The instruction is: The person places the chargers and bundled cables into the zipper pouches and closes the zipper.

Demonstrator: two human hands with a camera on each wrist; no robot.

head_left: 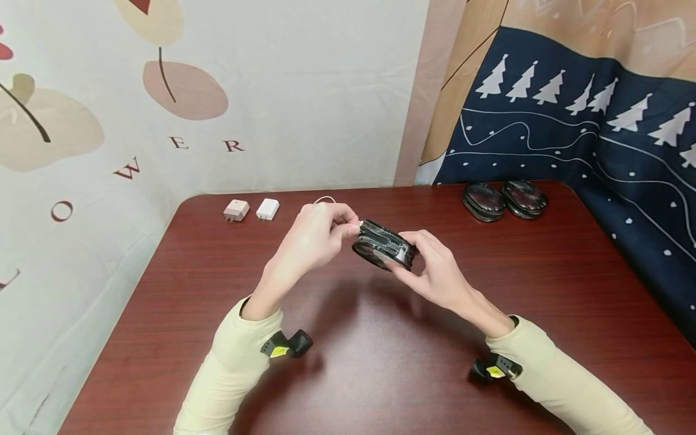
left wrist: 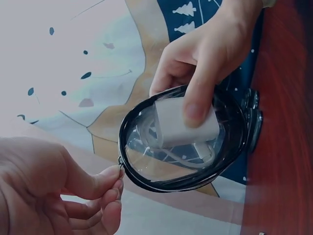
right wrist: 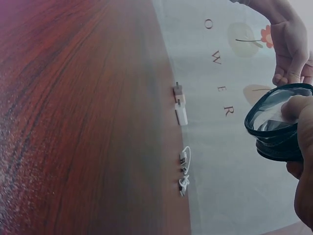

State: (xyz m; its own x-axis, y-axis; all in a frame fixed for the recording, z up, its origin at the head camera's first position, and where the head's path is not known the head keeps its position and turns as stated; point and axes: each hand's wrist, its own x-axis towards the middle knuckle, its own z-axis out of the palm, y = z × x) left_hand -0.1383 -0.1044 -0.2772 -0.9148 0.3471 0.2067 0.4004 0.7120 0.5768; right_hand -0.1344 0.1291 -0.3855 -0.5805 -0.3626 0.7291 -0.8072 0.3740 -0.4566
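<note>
A small round clear pouch with black edging is held up above the table, tilted. My right hand grips it from the right, the thumb across its clear face. At the pouch's other side, my left hand pinches the small zipper pull between thumb and fingers. Through the clear face, the left wrist view shows a white charger block and a coiled white cable inside. The zipper track looks closed along the part that shows; the rest is hidden.
Two plug adapters, one pinkish and one white, lie near the table's back edge. White cables lie beside them. Two black-edged pouches sit at the back right of the brown table. Printed cloths hang behind.
</note>
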